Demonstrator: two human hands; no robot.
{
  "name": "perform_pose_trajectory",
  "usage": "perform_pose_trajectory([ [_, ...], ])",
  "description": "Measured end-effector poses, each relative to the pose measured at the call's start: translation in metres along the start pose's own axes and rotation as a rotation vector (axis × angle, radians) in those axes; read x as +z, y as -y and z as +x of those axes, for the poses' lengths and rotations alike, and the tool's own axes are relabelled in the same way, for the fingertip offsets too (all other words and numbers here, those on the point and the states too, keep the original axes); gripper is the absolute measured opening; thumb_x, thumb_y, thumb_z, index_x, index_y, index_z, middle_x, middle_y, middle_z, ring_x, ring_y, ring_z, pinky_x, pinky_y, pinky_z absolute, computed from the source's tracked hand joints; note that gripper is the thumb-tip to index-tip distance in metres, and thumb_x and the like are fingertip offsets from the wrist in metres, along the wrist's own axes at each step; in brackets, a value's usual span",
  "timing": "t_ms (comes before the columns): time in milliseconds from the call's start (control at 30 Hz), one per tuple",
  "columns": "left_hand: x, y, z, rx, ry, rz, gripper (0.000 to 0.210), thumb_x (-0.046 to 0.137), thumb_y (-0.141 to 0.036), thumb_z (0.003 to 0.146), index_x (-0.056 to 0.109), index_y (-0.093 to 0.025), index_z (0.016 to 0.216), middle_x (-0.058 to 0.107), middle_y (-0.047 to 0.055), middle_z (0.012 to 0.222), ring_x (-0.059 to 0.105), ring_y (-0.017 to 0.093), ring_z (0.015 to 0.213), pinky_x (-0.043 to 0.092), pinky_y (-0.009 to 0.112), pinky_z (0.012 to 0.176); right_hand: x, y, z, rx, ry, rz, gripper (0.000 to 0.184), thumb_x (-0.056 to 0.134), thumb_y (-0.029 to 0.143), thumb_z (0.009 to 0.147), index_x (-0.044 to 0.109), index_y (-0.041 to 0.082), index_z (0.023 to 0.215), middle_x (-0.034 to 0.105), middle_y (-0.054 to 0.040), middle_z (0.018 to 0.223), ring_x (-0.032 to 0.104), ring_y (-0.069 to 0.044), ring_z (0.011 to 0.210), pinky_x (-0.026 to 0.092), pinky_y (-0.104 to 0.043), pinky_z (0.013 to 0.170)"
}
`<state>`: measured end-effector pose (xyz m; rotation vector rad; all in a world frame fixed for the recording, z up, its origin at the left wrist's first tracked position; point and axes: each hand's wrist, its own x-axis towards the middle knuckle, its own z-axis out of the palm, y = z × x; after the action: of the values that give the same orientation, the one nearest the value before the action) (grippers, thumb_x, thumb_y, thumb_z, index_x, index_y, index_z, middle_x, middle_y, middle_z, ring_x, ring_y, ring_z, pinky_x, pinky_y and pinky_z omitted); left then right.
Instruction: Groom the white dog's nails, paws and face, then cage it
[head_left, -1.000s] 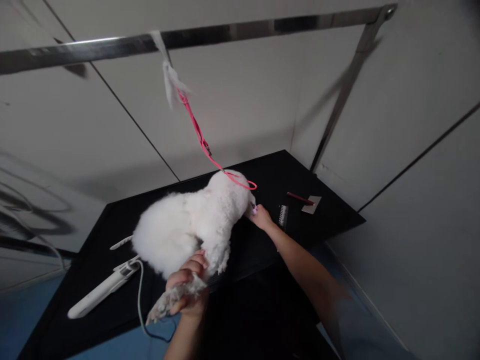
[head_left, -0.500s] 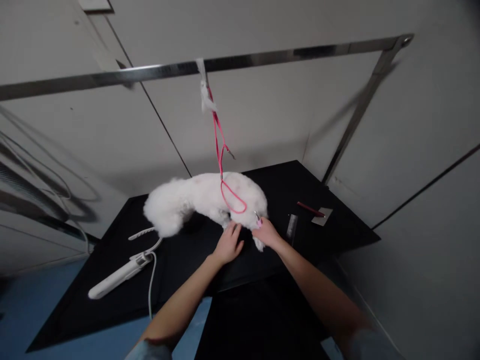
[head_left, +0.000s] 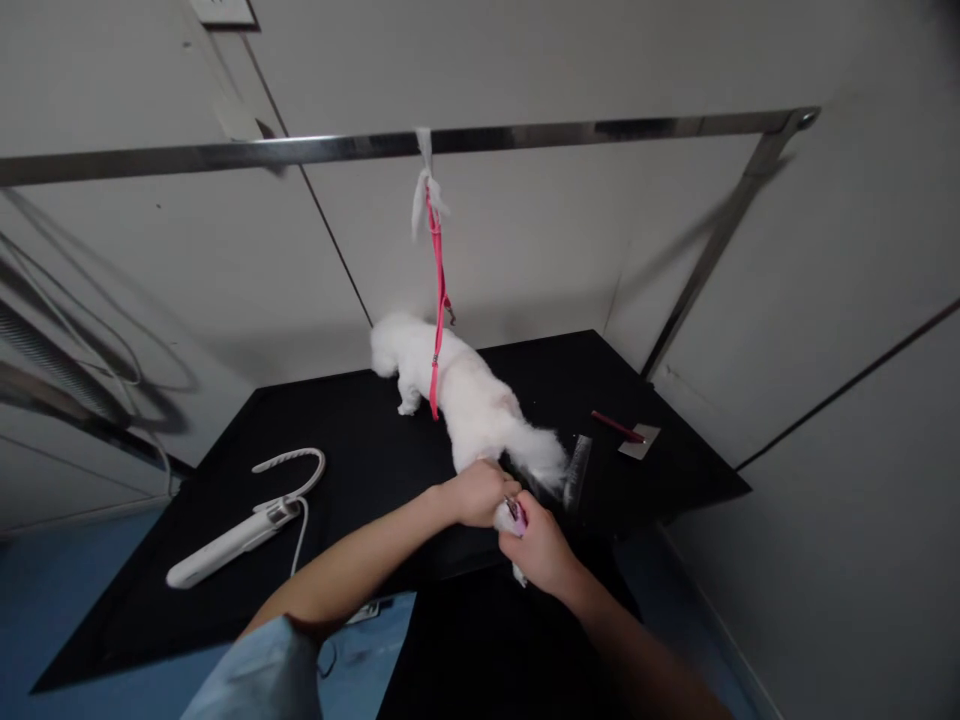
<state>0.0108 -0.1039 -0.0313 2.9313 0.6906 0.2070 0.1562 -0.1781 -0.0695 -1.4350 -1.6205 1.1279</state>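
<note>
Head view: tail (head_left: 541,456) now beside comb (head_left: 577,472).

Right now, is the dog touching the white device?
Apart. The head view shows black tabletop between the dog and the white device, its curved end included.
</note>
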Motion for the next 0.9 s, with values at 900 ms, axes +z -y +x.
perform_pose_trajectory([
  [900,0.028,-0.02,0.004,0.499,-0.112,0.062,0.046,0.022,-0.044,0.1,0.059,-0.017,0.091,0.059,0.002,0.062,0.053,0.016,0.052,0.041,0.031,0.054,-0.039,-0.027,-0.084,-0.105,-0.142,-0.074,0.032,0.049,0.021,0.083,0.054,0.018,0.113,0.062,-0.0084,0.101,0.058,-0.021,0.091,0.046,-0.035,0.083],
])
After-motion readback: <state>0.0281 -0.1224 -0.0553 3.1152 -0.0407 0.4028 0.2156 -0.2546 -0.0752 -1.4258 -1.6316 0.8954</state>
